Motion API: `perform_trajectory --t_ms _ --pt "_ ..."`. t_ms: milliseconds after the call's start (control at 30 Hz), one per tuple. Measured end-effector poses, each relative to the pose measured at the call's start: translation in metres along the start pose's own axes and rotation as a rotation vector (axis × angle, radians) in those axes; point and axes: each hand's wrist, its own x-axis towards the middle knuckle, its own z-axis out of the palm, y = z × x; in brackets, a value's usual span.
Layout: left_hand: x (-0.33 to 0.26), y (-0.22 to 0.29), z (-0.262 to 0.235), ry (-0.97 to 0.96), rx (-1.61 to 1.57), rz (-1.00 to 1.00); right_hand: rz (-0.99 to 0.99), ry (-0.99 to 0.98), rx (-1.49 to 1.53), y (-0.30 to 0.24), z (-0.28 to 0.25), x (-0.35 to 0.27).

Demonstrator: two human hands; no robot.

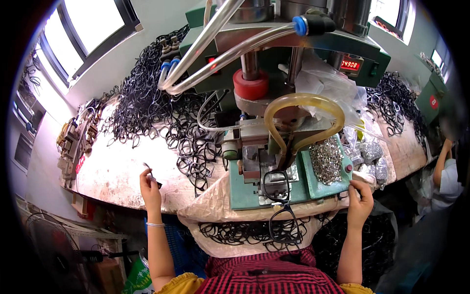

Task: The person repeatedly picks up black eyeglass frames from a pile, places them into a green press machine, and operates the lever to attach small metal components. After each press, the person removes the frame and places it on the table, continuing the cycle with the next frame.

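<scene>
My left hand (151,192) is raised over the left part of the table, its fingers closed on a slim dark piece (159,185) too small to name. My right hand (361,200) is at the near right corner of a green tray (319,191), fingers bent together in a pinch; anything between them is hidden. Small metal parts (326,161) are heaped in that tray. Between my hands, a black eyeglass frame (275,187) sits at the press's metal fixture (265,169), one rim hanging down over the front edge. Neither hand touches it.
A green press (274,41) with clear air tubes (235,54) and a yellowish hose loop (339,115) towers ahead. Many black frames (147,83) pile up at left; more (245,232) lie in the cloth before me. Plastic bags (372,153) stand right. Another person's arm (442,159) shows far right.
</scene>
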Motion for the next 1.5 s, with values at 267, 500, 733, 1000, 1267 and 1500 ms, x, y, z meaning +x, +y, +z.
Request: perform_trajectory --t_ms 267,500,733,1000,1267,1500 --pt "-0.031 0.101 0.122 -0.194 -0.11 0.281 -0.185 -0.383 0.351 -0.099 0.093 0.044" --pt "-0.086 0.083 0.136 -0.055 -0.371 0.059 0.098 -0.313 0.74 -0.108 0.111 0.017" --pt "-0.068 0.244 0.138 -0.281 -0.217 0.904 0.186 -0.366 0.951 -0.131 0.108 0.012" --pt "-0.086 0.216 0.15 -0.399 -0.422 0.686 0.08 -0.551 0.581 -0.138 0.067 0.014" --pt "-0.101 0.205 0.177 -0.656 -0.07 1.211 -0.258 -0.186 -0.295 0.01 0.06 0.045" --pt "-0.106 0.2 0.178 -0.621 -0.13 1.159 -0.51 -0.248 -0.231 -0.011 0.08 0.052"
